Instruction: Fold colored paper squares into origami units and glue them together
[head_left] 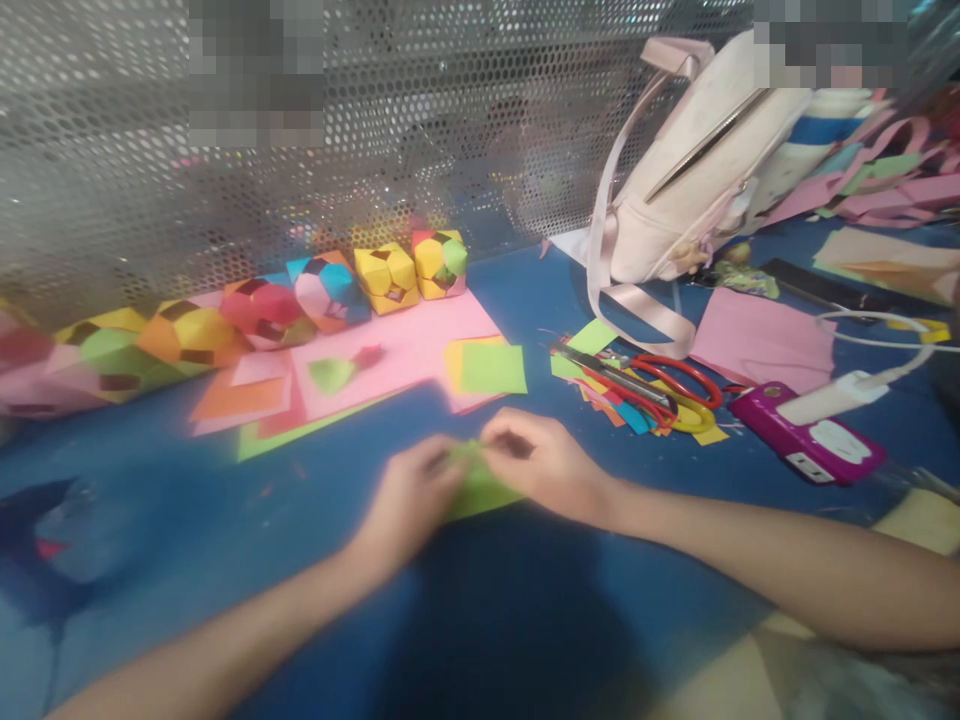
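Blue flat tabletop (300, 540) spreads beneath your fingers (504, 424). Your left hand (416, 490) and right hand (551, 465) both pinch a lime-green paper sheet (484, 492).

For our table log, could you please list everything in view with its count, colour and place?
Green paper: one, green, between hands.
Folded paper shapes: at least seven, multicoloured, along the panel.
Flat sheets: several, pink, orange, green, before the shapes.
Scissors: count unclear, red and yellow handles, right of centre.
Paper scraps: many, mixed, by the scissors.
Bag: one, pale pink, upper right.
Pink paper: one or more, pink, before the bag.
Device: one, purple, right.
Plug and cable: one, white, at the device.
Dark flat object: one, black, right.
Far-right items: several, mostly pink, blurred.
Table: one, blue, beneath.
Perforated panel: one, grey, back.
Left hand: one, on green paper.
Right hand: one, on green paper.
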